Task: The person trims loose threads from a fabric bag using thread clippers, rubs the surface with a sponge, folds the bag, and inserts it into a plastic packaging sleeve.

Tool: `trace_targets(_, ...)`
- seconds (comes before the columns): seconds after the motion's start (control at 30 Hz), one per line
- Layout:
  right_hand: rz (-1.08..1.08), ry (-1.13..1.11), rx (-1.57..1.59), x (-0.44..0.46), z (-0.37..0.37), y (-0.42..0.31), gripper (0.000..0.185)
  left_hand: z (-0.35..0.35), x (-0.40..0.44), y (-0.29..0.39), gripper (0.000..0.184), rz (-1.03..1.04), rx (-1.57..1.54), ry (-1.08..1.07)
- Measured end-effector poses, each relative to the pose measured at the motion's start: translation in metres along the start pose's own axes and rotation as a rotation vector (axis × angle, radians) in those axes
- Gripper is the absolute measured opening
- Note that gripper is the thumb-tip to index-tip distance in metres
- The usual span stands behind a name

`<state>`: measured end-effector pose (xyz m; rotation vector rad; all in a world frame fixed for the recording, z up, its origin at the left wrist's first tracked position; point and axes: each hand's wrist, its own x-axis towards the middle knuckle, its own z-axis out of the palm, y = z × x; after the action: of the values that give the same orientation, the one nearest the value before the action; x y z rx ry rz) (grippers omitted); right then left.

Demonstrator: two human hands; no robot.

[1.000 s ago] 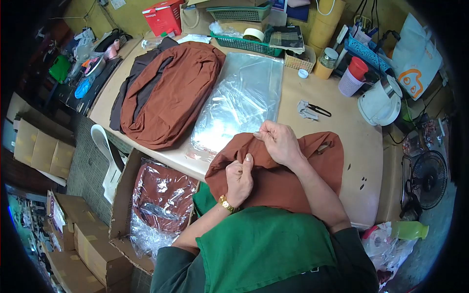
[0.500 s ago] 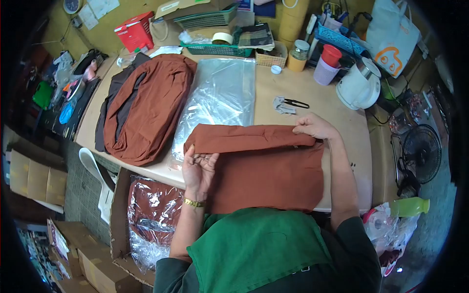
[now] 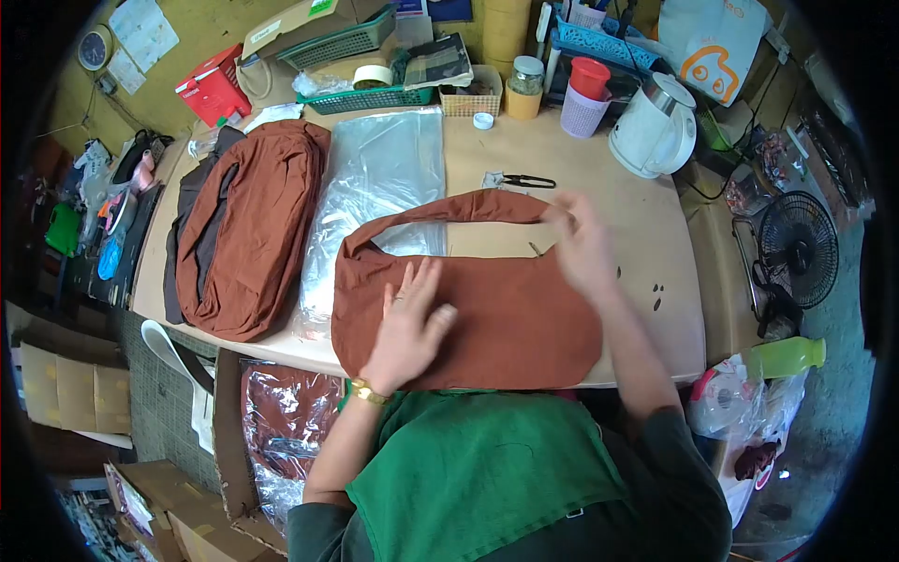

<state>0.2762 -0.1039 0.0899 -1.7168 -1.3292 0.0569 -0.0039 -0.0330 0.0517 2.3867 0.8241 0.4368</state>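
A rust-brown cloth bag lies flat at the table's front edge, its strap curving in a loop beyond the body. My left hand rests on the left part of the bag, fingers spread. At the strap's right end is my right hand, blurred by motion, so its grip on the strap is unclear. Left of the bag lie a stack of clear plastic sleeves and a pile of similar brown bags over dark cloth. Small black snips lie beyond the strap.
Along the back stand green baskets, a jar, a red cup and a white kettle. A carton of plastic-wrapped brown items stands below the table at left. A fan is at right.
The bag has gone from bunched, then folded over, to flat with its strap looped out. My left hand has moved onto its body. The view has shifted to the right.
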Motion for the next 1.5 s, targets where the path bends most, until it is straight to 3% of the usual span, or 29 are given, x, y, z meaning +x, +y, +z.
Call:
trace_targets(0.03,-0.15,-0.114,-0.124,-0.019,0.005,-0.022,0.033,0.01,0.0,0.012,0.077,-0.001,0.223,0.018)
trace_targets(0.07,-0.121,-0.386,-0.165,-0.047,0.021,-0.02,0.051,0.019,-0.003,0.007,0.077,-0.001,0.224,0.02)
trace_targets(0.1,-0.386,-0.403,-0.411,-0.076,0.033,-0.016,0.067,0.032,-0.002,-0.006,0.079,-0.022,0.351,0.003)
trace_targets(0.13,-0.381,-0.398,-0.41,-0.076,0.03,-0.004,0.067,0.037,-0.001,-0.011,0.081,-0.041,0.479,-0.019)
trace_targets(0.2,-0.164,-0.473,-0.72,-0.07,0.003,0.032,0.074,0.041,0.0,-0.018,0.082,-0.037,0.443,0.007)
trace_targets(0.23,0.082,-0.428,-0.835,-0.061,-0.01,0.04,0.071,0.045,0.003,-0.017,0.082,-0.042,0.459,0.025)
trace_targets(0.27,0.081,-0.436,-0.836,-0.059,-0.013,0.046,0.071,0.047,0.006,-0.016,0.082,-0.047,0.476,0.044)
trace_targets(0.33,0.097,-0.161,-0.642,-0.059,-0.014,0.051,0.068,0.052,0.017,-0.009,0.08,-0.065,0.465,0.055)
trace_targets(0.37,-0.022,-0.197,-0.545,-0.067,-0.007,0.041,0.067,0.057,0.021,-0.006,0.08,-0.071,0.462,0.058)
trace_targets(0.47,-0.037,-0.507,-0.594,-0.101,0.011,0.007,0.066,0.056,0.02,-0.002,0.08,-0.08,0.461,0.049)
trace_targets(0.6,-0.056,-0.558,-0.515,-0.097,-0.007,0.013,0.055,0.044,-0.01,0.015,0.082,-0.111,0.495,-0.127)
trace_targets(0.67,0.212,-0.464,-0.199,-0.057,-0.013,0.017,0.04,0.043,-0.004,0.019,0.078,-0.05,0.576,-0.158)
trace_targets(0.73,-0.097,-0.141,-0.4,-0.031,0.008,0.031,0.028,0.045,0.018,0.032,0.075,0.219,0.247,-0.061)
trace_targets(0.77,-0.1,-0.141,-0.401,-0.021,0.016,0.042,0.028,0.056,0.031,0.038,0.071,0.296,0.179,-0.027)
trace_targets(0.83,-0.059,-0.402,-0.737,-0.002,0.029,0.051,0.019,0.073,0.042,0.045,0.071,0.296,0.284,-0.07)
trace_targets(0.87,-0.063,-0.399,-0.738,0.005,0.031,0.051,0.019,0.082,0.047,0.044,0.07,0.296,0.385,-0.118)
trace_targets(0.93,0.016,-0.616,-0.775,0.015,0.032,0.041,0.012,0.095,0.045,0.04,0.07,0.245,0.395,-0.122)
trace_targets(1.07,-0.121,-0.604,-0.753,0.006,0.038,0.045,0.009,0.101,0.044,0.037,0.072,0.224,0.42,-0.128)
trace_targets(1.13,-0.163,-0.365,-0.705,-0.002,0.039,0.044,0.011,0.099,0.044,0.037,0.073,0.212,0.421,-0.13)
trace_targets(1.27,-0.075,-0.476,-0.781,-0.006,0.043,0.038,0.016,0.098,0.045,0.038,0.073,0.204,0.407,-0.139)
trace_targets(1.5,-0.172,-0.37,-0.748,-0.018,0.041,0.043,0.018,0.097,0.045,0.038,0.073,0.203,0.4,-0.156)
